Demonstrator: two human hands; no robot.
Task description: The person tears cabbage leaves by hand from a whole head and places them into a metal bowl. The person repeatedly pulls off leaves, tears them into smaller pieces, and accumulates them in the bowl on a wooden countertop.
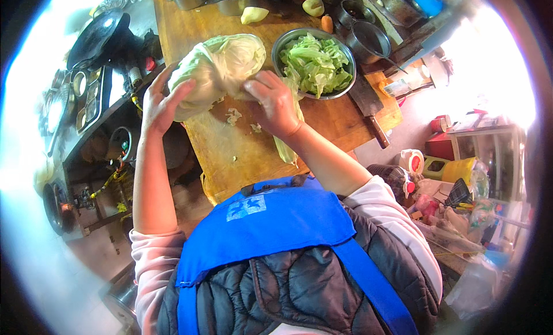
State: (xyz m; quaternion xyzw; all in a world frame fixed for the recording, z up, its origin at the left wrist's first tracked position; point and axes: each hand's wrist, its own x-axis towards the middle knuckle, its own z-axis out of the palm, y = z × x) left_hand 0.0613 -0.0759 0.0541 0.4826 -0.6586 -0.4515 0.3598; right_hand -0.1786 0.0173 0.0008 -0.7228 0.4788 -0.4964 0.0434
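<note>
A: What are the hands on?

B: Both are on a cabbage (218, 70), a pale green head held over the far left part of the wooden board (242, 151). The left hand (160, 102) cups its left side with fingers spread wide against the leaves. The right hand (273, 102) grips the right side, fingers closed on an outer leaf.

A: And what is close by?

B: Just right of the cabbage stands a steel bowl (314, 61) filled with torn green leaves. A long loose leaf (286, 151) hangs below the right wrist, and small scraps (233, 115) lie on the board near the hands. A cleaver (368, 107) lies on the right edge of the board, its handle pointing near.

A: Anything farther off?

B: A carrot (327, 23) and several steel pots (368, 40) sit at the far end. A black wok (95, 38) rests on the stove far left. The person wears a blue apron (276, 220) over a dark quilted jacket.
</note>
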